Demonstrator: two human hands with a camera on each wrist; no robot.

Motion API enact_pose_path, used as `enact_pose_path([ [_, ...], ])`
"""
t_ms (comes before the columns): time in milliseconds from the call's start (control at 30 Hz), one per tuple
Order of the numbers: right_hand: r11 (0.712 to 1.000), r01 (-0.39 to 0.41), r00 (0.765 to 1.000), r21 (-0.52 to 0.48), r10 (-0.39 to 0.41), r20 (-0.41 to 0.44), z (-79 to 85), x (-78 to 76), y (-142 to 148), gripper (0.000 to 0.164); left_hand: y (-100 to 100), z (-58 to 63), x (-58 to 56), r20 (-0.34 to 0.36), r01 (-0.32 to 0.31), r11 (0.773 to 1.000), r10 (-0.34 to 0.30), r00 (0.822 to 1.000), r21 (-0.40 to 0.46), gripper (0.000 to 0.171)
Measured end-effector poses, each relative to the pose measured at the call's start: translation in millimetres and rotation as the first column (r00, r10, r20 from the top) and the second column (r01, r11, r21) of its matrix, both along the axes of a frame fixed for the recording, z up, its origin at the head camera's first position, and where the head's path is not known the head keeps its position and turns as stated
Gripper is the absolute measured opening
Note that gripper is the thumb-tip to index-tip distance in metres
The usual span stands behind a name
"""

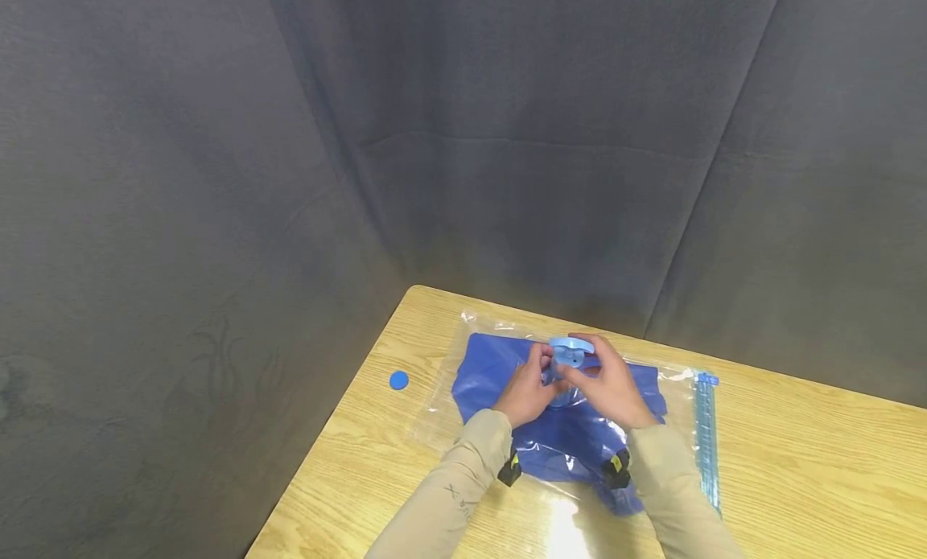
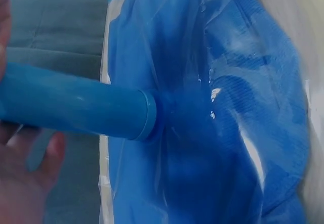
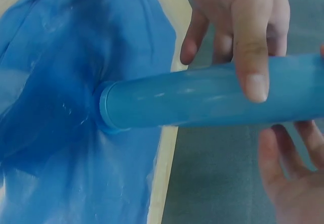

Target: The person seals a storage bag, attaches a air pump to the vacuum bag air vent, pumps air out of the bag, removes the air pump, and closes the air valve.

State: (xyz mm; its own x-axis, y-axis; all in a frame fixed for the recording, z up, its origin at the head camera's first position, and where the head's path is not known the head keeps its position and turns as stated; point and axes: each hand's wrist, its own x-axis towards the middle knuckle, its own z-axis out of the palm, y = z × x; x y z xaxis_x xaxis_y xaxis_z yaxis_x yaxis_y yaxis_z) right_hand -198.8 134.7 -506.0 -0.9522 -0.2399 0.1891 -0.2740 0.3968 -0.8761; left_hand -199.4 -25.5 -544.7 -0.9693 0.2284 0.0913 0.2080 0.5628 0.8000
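Observation:
A light-blue hand pump [image 1: 570, 348] stands upright on a clear storage bag [image 1: 679, 398] with folded blue fabric [image 1: 492, 374] inside. In the right wrist view its smooth barrel [image 3: 167, 100] meets a round collar [image 3: 106, 105] on the bag. My left hand [image 1: 531, 392] grips the barrel, its thumb [image 3: 255, 80] laid across the side. My right hand [image 1: 611, 388] holds the pump's upper end, fingers curled about the wide handle. From the left wrist view, the barrel [image 2: 76, 100] runs straight into the bag's surface, and the handle is out of frame.
A small blue disc [image 1: 399, 380] lies on the wooden table [image 1: 811, 454] left of the bag. The bag's zip edge, with a blue slider [image 1: 708, 379], runs down its right side. Grey curtains [image 1: 521, 181] hang behind and to the left of the table.

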Motion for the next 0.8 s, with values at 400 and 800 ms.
enact_pose_path([
  [400,0.997,-0.076,0.996,-0.015,0.075,-0.042,-2.3,0.2,3.7,0.052,-2.5,3.0,2.1,0.056,0.079,0.997,-0.078,0.995,-0.023,0.049],
  [800,0.993,-0.106,0.994,-0.051,0.106,0.002,-3.4,-0.8,5.7,0.050,-0.4,1.0,2.6,0.043,0.063,0.994,-0.059,0.997,-0.085,0.049],
])
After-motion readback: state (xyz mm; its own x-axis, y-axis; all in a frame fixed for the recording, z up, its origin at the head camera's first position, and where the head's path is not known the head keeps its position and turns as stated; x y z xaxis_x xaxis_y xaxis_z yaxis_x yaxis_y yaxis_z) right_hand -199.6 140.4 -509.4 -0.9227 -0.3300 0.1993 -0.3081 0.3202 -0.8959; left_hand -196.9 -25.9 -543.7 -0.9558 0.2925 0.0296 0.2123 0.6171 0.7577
